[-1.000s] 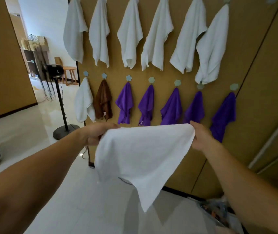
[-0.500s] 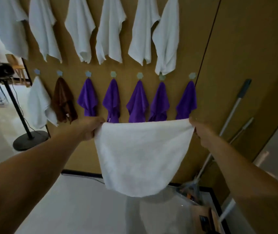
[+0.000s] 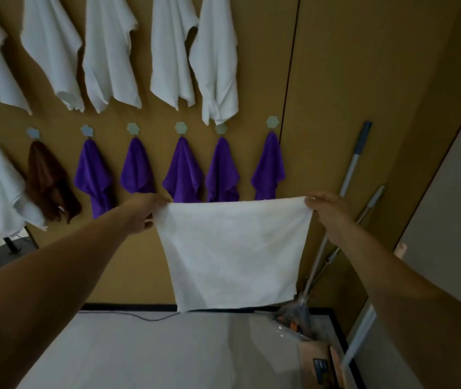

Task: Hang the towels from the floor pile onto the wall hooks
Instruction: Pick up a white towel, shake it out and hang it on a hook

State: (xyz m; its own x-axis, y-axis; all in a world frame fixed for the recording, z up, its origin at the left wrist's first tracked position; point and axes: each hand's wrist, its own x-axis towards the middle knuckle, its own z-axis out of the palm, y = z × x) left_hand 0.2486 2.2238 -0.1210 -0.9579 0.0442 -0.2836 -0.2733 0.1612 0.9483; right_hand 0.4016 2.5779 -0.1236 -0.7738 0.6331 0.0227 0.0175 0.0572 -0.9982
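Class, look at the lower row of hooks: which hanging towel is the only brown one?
The brown towel, second from the left, hangs between a white towel and the first of five purple towels.

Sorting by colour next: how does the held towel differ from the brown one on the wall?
The held towel is white, the brown towel dark. The held towel is stretched flat between the left hand and right hand; the brown towel hangs bunched from a hook. Both are small cloths.
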